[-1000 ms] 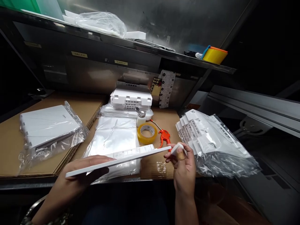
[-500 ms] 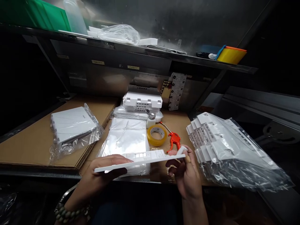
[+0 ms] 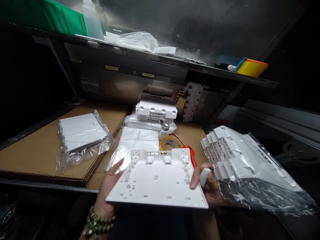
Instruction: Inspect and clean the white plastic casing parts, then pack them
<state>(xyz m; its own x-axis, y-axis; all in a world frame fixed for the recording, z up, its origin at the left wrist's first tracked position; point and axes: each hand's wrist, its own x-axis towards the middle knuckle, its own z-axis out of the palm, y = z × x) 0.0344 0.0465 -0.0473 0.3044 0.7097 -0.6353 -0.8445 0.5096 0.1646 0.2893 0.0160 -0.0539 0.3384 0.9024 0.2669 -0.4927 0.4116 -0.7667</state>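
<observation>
A white plastic cover (image 3: 162, 181) is held low in front of me, its ribbed inner side with clips and slots facing up. My left hand (image 3: 108, 190) supports its left edge, with the thumb apart and the fingers partly hidden behind the cover. Gripping the right edge is my right hand (image 3: 207, 186), its thumb side on the inner face. A small white strip (image 3: 205, 176) is wrapped at a finger of that hand. Just beyond the cover lie clear plastic bags (image 3: 138, 140), a roll of yellow tape (image 3: 170, 143) and a red air gun (image 3: 192, 156), partly covered.
Flat cardboard (image 3: 35, 146) at left carries a bagged white unit (image 3: 82, 131). White covers (image 3: 157, 108) are stacked at the back beside a small dispenser bottle (image 3: 164, 131). Bagged covers (image 3: 240, 156) lie at right. A metal shelf (image 3: 125, 51) holds a green bin (image 3: 50, 16) and yellow container (image 3: 252, 67).
The cover has tilted from nearly edge-on so its inner face shows, and sits lower. My right hand has moved right and down and now grips the edge. The view has shifted slightly.
</observation>
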